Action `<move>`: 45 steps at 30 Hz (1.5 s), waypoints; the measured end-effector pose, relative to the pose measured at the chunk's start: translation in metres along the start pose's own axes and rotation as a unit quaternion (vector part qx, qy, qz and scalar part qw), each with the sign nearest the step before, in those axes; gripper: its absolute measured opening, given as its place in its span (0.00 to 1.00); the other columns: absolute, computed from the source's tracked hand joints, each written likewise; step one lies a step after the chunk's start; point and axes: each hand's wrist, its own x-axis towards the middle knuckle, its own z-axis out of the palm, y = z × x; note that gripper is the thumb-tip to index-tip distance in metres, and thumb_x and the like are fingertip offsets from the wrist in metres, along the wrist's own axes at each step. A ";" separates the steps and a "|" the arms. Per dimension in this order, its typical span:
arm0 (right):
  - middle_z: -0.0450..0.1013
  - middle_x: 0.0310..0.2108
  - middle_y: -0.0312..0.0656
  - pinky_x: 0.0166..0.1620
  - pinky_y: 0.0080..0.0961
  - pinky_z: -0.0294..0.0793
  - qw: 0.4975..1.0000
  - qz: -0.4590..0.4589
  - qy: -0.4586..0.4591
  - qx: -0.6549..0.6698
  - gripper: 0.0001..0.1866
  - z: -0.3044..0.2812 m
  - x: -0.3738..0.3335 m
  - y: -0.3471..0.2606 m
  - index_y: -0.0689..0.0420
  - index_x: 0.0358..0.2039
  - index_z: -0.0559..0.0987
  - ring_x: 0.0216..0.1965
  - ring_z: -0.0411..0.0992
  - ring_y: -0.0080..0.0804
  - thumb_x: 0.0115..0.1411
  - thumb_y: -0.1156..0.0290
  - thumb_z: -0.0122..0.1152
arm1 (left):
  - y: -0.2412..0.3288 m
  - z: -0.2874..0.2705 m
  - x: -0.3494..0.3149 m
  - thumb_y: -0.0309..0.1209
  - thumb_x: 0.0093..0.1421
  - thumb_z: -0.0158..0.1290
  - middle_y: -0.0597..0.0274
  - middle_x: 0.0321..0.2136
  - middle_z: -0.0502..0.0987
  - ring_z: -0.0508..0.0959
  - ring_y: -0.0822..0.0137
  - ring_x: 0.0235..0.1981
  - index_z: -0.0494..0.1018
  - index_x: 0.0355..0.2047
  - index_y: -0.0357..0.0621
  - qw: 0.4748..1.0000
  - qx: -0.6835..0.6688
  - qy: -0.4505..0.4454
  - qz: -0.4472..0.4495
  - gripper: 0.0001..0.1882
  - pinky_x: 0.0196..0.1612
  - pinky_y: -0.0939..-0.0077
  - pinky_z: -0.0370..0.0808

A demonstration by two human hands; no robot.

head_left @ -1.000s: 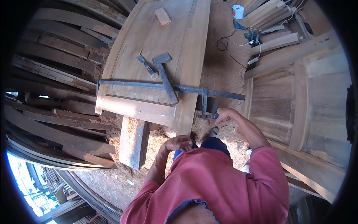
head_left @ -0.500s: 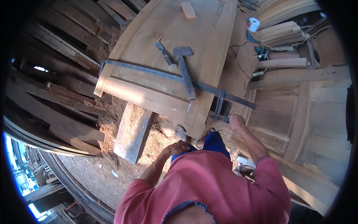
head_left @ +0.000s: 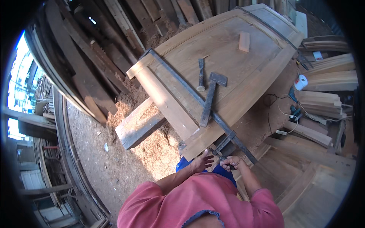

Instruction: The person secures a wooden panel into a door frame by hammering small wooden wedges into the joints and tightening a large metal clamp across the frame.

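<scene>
Across the near end of a big panelled wooden door (head_left: 243,68) lies a long dark bar clamp (head_left: 221,122), running at a slant, with its fixed end hooked over the far edge and its adjusting end poking out past the edge by the person. Right hand (head_left: 234,162) has its fingers wrapped around the dark handle (head_left: 230,167) at the screw end. Left hand (head_left: 201,161) is just beside it near the door's corner, fingers spread and apart; can't tell from this angle if the thumb is touching the clamp or not.

As for handling, I'd bet on that bar being proper heavy steel: stiff, no flex worth worrying about, and pretty much unbreakable by hand. Wood's the delicate bit imo, since a metal edge could dent it. If you had to lift the whole clamp, I'd go one hand on the bar near the middle and the other by the sliding head (head_left: 225,142), because grabbing just one end would probably let it swing. Handle looks like the right spot for turning, full wrap, though it's slim and might slip if your palm's dusty, and there's loads of sawdust (head_left: 157,152) around.

One more thing, the hammer (head_left: 213,95) lies across the bar, with a chisel (head_left: 201,74) next to it on the door. Tilt the clamp and that hammer could slide, I reckon.
</scene>
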 end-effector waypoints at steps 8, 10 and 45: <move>0.68 0.17 0.31 0.18 0.20 0.62 0.974 0.016 0.131 -0.183 0.12 0.039 -0.017 -0.014 0.52 0.23 0.75 0.15 0.64 0.18 0.59 0.64 0.68 | -0.018 0.034 0.049 0.58 0.55 0.63 0.67 0.41 0.72 0.69 0.62 0.50 0.72 0.42 0.52 0.923 -0.330 0.043 0.194 0.27 0.58 0.58 0.65; 0.68 0.16 0.31 0.17 0.20 0.61 0.970 -0.015 0.152 -0.188 0.12 0.036 -0.015 -0.008 0.52 0.23 0.74 0.14 0.63 0.18 0.59 0.64 0.67 | -0.012 0.031 0.044 0.57 0.57 0.61 0.67 0.42 0.72 0.70 0.62 0.50 0.71 0.46 0.54 0.926 -0.323 0.041 0.192 0.26 0.57 0.57 0.65; 0.79 0.28 0.55 0.37 0.43 0.77 0.646 -0.119 0.524 -0.542 0.17 0.084 -0.010 0.017 0.61 0.34 0.81 0.34 0.79 0.53 0.50 0.61 0.70 | -0.004 0.027 0.043 0.68 0.57 0.53 0.56 0.53 0.71 0.68 0.60 0.52 0.68 0.58 0.43 0.969 -0.226 0.013 0.099 0.43 0.57 0.59 0.64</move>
